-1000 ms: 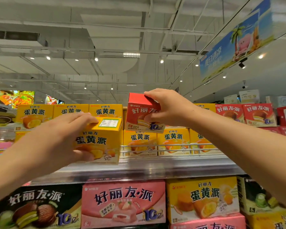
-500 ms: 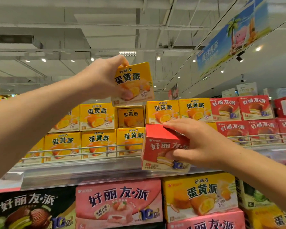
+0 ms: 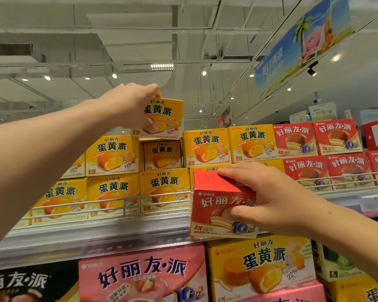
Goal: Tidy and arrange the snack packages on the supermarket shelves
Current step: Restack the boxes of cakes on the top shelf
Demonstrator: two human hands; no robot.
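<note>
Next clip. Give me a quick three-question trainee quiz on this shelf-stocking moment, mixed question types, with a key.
1. True or false: the left hand holds a yellow egg-yolk pie box above the recessed gap in the upper yellow row.
2. What does the right hand hold? A) red chocolate pie box B) pink strawberry box C) nothing
3. Fill in: the red chocolate pie box is in front of the ___ boxes, not the red ones.

Key: 1 true; 2 A; 3 yellow

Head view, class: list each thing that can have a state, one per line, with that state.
Left hand: grips the yellow box.
Yellow box: held above the recessed box, tilted.
Right hand: grips the red box.
Red box: held before the shelf rail, off the shelf.
</note>
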